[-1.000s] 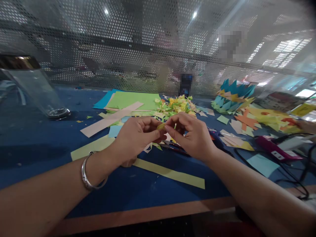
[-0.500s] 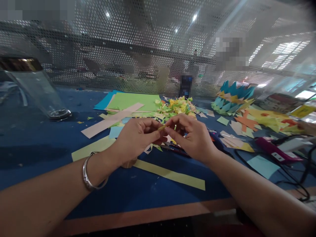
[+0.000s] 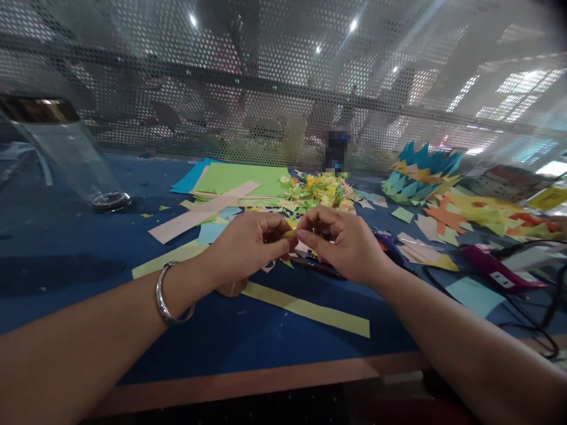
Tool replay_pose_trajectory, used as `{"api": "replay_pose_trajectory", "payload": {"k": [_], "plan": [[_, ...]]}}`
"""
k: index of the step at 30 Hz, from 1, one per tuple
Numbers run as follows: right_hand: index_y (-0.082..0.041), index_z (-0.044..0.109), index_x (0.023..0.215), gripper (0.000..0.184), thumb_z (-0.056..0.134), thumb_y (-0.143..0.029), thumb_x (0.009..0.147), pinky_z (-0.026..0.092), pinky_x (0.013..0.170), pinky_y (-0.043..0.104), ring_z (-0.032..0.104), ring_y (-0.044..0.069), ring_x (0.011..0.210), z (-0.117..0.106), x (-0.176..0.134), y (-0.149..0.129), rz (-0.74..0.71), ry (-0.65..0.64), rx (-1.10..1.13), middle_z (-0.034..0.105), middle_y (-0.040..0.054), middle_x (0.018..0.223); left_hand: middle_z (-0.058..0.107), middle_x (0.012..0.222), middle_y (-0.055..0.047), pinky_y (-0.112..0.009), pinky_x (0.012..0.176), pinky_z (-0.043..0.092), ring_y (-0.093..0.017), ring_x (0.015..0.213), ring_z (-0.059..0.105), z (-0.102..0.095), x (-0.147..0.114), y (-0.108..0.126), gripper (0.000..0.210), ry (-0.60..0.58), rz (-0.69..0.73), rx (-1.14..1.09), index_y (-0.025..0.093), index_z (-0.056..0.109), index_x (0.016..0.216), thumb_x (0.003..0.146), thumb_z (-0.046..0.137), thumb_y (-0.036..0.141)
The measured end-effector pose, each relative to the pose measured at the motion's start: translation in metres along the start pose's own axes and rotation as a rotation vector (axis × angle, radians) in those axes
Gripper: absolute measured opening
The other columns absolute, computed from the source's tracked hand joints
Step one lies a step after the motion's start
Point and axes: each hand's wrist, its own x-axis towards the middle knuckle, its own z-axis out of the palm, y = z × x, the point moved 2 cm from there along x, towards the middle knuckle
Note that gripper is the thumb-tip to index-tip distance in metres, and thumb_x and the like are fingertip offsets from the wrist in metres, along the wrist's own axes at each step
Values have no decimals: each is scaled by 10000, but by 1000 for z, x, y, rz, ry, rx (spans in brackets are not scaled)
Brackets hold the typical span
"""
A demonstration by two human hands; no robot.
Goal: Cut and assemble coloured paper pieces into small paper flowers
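Note:
My left hand and my right hand meet at the middle of the view, fingertips nearly touching. Between them they pinch a small yellow piece of paper, mostly covered by the fingers. Just behind my hands lies a heap of small green and yellow paper pieces. A long pale yellow paper strip rests on the blue table in front of them. Under my left wrist sits a brown roll, partly hidden. Beyond my left hand a pale pink strip crosses a stack of green sheets.
A glass bottle stands at the left. Blue and yellow zigzag paper crowns are at the back right. A magenta power strip with cables and a light blue paper square lie at the right. A perforated metal screen rises behind the table.
Both hands keep their pinch on the yellow paper piece, with the left fingers shifting slightly around it. The whole view has tilted a little.

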Motion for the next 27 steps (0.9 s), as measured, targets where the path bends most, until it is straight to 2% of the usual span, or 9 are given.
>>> {"api": "replay_pose_trajectory", "payload": {"k": [3,6,10,15,19,22,24,27], "plan": [[-167,620,885,141,640,-301,923,384,460,212,503,64,485,0,1,-1,38,-35,79,591,-27,702,663,670,-7,-240,588,445,-123,611,591,-3,1,-1,198,-37,50,50,171,657,726,876,604,290],[-164,615,869,177,665,-328,910,350,414,203,498,62,438,0,2,-2,80,-103,176,557,-48,626,642,652,-1,-237,578,437,-120,599,571,-3,1,0,162,-94,38,-26,177,635,721,861,600,251],[-167,609,866,182,677,-331,904,301,381,196,471,56,396,0,2,-5,104,-162,238,532,-69,554,588,613,14,-237,568,450,-115,574,551,-4,1,3,170,-109,-1,-126,186,583,676,834,625,231],[-176,596,852,174,640,-328,923,278,371,195,435,51,383,0,0,-7,109,-175,257,525,-72,535,604,623,11,-223,543,454,-116,565,565,-8,1,4,177,-235,-22,-186,189,607,714,836,667,302],[-184,583,849,160,647,-320,902,289,371,192,454,58,403,1,-1,-6,117,-167,253,514,-68,571,597,557,4,-220,513,400,-116,518,551,-18,2,3,328,-313,-26,-10,191,626,643,870,643,427],[-186,572,828,144,620,-300,903,304,378,199,462,62,397,-1,1,-2,154,-139,223,508,-66,583,598,541,8,-238,505,348,-121,490,525,-29,5,1,323,-283,-49,192,200,667,657,852,653,458],[-185,573,807,127,602,-271,896,318,396,208,456,66,397,-1,2,1,182,-151,172,501,-69,566,660,646,-5,-249,541,348,-143,558,560,-35,7,-2,223,-245,-63,355,216,730,808,816,690,435],[-178,592,756,108,605,-211,858,341,453,217,455,70,441,3,4,1,166,-237,37,509,-64,552,710,885,-48,-263,620,365,-195,753,612,-39,9,-7,237,-252,-58,511,227,756,937,768,724,390]]}}
